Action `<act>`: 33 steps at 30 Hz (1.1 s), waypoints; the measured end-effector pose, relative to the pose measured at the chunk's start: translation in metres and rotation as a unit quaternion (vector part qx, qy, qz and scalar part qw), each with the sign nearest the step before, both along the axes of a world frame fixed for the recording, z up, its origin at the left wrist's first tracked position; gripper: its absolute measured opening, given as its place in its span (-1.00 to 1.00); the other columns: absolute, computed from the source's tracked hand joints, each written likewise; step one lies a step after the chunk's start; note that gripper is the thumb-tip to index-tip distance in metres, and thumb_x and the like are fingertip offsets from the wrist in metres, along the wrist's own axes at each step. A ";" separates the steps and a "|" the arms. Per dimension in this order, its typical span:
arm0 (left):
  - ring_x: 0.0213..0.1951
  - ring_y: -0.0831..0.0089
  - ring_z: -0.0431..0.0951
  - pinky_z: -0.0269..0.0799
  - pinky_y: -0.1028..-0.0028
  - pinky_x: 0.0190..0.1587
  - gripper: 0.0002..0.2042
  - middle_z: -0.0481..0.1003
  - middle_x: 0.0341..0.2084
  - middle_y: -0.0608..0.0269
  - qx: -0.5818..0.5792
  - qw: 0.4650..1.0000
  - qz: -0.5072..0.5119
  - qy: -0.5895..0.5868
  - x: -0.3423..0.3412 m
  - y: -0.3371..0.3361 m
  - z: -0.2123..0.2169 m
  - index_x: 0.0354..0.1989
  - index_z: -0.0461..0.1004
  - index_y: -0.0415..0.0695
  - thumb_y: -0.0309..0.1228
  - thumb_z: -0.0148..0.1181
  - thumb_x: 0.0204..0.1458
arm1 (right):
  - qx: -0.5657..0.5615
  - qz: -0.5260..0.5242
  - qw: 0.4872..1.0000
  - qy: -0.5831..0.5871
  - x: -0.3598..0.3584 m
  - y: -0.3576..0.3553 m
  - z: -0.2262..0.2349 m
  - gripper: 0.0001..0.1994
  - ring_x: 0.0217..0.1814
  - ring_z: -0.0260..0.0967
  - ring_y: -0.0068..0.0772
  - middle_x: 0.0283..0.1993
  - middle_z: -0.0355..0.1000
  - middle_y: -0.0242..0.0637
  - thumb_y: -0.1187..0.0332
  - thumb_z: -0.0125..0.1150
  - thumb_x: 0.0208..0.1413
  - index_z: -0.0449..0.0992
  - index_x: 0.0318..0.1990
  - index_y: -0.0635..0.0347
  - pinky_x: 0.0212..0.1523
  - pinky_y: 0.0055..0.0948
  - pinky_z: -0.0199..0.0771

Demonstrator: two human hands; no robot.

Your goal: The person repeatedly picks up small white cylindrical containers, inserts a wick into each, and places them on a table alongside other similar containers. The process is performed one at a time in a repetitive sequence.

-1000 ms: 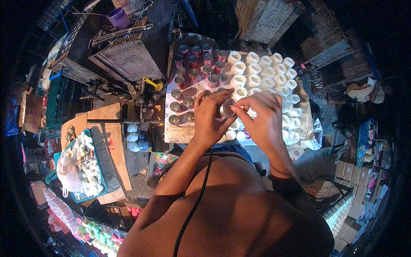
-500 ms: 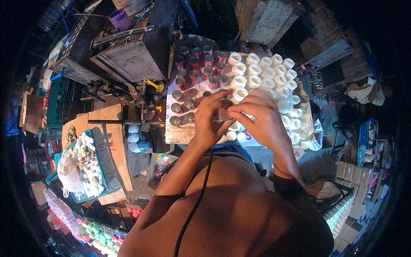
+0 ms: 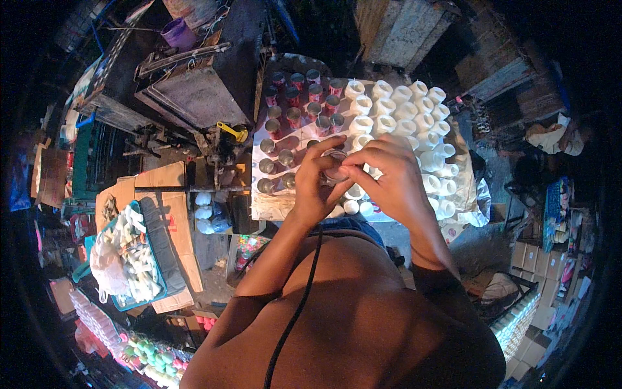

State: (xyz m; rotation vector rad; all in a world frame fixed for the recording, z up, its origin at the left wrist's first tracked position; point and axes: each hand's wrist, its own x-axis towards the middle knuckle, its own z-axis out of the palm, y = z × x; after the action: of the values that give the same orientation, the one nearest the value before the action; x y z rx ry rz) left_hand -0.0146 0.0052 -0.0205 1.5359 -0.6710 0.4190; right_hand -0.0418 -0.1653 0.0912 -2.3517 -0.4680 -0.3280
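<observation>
Both hands meet over a white board (image 3: 265, 206) covered with small containers. My left hand (image 3: 315, 183) and my right hand (image 3: 387, 178) together grip one small round metal-looking container (image 3: 335, 167) between the fingertips. On the board's left half stand several small dark cans with reddish sides (image 3: 293, 117). Its right half is packed with several white cup-like containers (image 3: 408, 110). My fingers hide most of the held container.
A grey metal machine (image 3: 188, 97) with a yellow handle (image 3: 233, 131) stands left of the board. Cardboard sheets (image 3: 172, 214) and a teal tray of white parts (image 3: 133, 256) lie lower left. Stacked boxes (image 3: 544, 259) sit at the right.
Both hands have stayed over the board's middle, still gripping the small container; the fingers shifted slightly around it.
</observation>
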 end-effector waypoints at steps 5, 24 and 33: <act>0.15 0.09 0.58 0.53 0.28 0.10 -0.61 0.48 0.23 -0.16 -0.110 0.989 0.031 0.092 0.005 -0.008 0.001 -0.08 0.30 -0.17 -0.50 0.48 0.10 | 0.164 -0.067 0.981 0.077 -0.005 -0.001 -0.014 -0.79 -0.21 0.55 -0.22 -0.28 0.58 -0.26 0.39 0.39 0.23 0.63 -0.01 0.16 -0.09 -0.24 0.50; -0.10 0.17 0.64 0.63 0.17 0.01 -0.58 0.61 -0.14 0.03 -0.565 0.491 -0.214 0.628 0.030 0.019 -0.072 0.00 0.49 -0.11 -0.01 -0.13 0.49 | -0.162 0.070 0.980 -0.094 -0.014 0.025 -0.065 -0.85 -0.05 0.44 -0.33 -0.23 0.48 -0.42 0.31 0.36 0.07 0.59 -0.21 0.06 -0.03 -0.23 0.33; -0.37 0.45 0.58 0.60 0.34 -0.16 -0.66 0.57 -0.43 0.36 -0.562 0.476 -0.210 0.643 0.023 0.003 -0.075 -0.27 0.50 -0.01 -0.14 -0.12 0.50 | -0.168 0.036 0.967 -0.190 0.022 0.020 -0.065 -0.87 -0.12 0.47 -0.32 -0.26 0.51 -0.38 0.33 0.38 0.11 0.57 -0.25 0.11 -0.07 -0.25 0.37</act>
State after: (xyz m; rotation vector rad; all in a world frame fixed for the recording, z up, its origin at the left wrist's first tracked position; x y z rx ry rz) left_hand 0.0089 0.0082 -0.0958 0.0270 0.4910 -0.6531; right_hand -0.0201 -0.1453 0.0257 -2.5955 -0.8455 -0.7213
